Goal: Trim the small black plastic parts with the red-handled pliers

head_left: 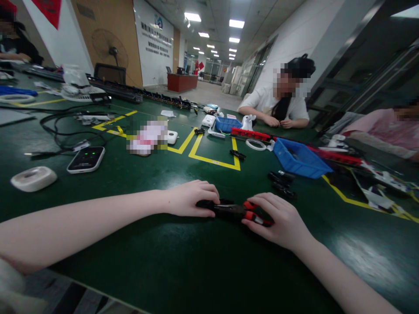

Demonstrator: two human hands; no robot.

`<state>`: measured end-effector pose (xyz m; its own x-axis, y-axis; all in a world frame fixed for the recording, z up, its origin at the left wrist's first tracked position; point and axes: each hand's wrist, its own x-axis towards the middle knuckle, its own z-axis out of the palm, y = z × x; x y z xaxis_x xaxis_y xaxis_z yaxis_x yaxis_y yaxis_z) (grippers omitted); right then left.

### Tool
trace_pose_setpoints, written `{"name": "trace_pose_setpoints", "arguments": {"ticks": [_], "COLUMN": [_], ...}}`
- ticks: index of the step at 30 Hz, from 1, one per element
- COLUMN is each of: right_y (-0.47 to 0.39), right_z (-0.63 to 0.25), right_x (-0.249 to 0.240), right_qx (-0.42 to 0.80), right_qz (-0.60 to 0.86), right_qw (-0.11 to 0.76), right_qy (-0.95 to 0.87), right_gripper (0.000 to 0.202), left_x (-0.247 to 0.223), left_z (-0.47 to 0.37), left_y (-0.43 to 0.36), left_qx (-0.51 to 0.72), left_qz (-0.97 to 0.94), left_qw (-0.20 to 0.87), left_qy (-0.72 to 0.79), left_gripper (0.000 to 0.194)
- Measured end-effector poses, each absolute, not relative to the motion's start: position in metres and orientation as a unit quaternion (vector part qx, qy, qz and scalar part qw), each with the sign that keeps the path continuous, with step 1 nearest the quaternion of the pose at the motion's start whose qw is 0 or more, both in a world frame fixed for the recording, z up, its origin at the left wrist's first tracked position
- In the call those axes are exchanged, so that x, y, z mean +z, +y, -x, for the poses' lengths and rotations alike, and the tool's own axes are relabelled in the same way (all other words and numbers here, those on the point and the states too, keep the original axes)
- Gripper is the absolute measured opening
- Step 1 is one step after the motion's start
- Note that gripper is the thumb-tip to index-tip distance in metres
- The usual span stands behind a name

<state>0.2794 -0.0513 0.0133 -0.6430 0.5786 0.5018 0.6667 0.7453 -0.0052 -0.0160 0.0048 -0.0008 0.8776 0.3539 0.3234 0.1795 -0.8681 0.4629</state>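
Note:
My right hand (278, 218) is wrapped round the red-and-black handles of a pair of pliers (231, 210), whose dark jaws point left. Fingers of my left hand (193, 198) are closed on a small black part (205, 204) at the tip of the jaws. Both hands are low over the green table, near the middle of the view. Whether the jaws grip the black part cannot be made out. Beyond my right hand, several black parts (282, 184) lie on the table.
A blue bin (299, 159) stands at the right, a smaller blue basket (228, 124) further back. At the left are a black-and-white device (86, 159), a white ring-shaped object (33, 179) and black cables (55, 126). A person (278, 98) sits across the green table (157, 270).

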Motion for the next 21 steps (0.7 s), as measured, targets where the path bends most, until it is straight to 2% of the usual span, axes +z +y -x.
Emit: {"name": "trace_pose_setpoints", "arguments": {"ticks": [21], "right_y": [-0.0487], "right_z": [-0.2814], "right_x": [0.0148], "right_qx": [-0.054], "right_qz": [0.355], "right_qw": [0.219], "right_qy": [-0.907], "right_gripper": [0.024], "left_x": [-0.0008], "left_z": [0.0161], "left_y": [0.0045], "left_qx": [0.193], "left_qz": [-0.951], "left_qw": [0.195], "left_qy": [0.145], "left_gripper": [0.02]}}
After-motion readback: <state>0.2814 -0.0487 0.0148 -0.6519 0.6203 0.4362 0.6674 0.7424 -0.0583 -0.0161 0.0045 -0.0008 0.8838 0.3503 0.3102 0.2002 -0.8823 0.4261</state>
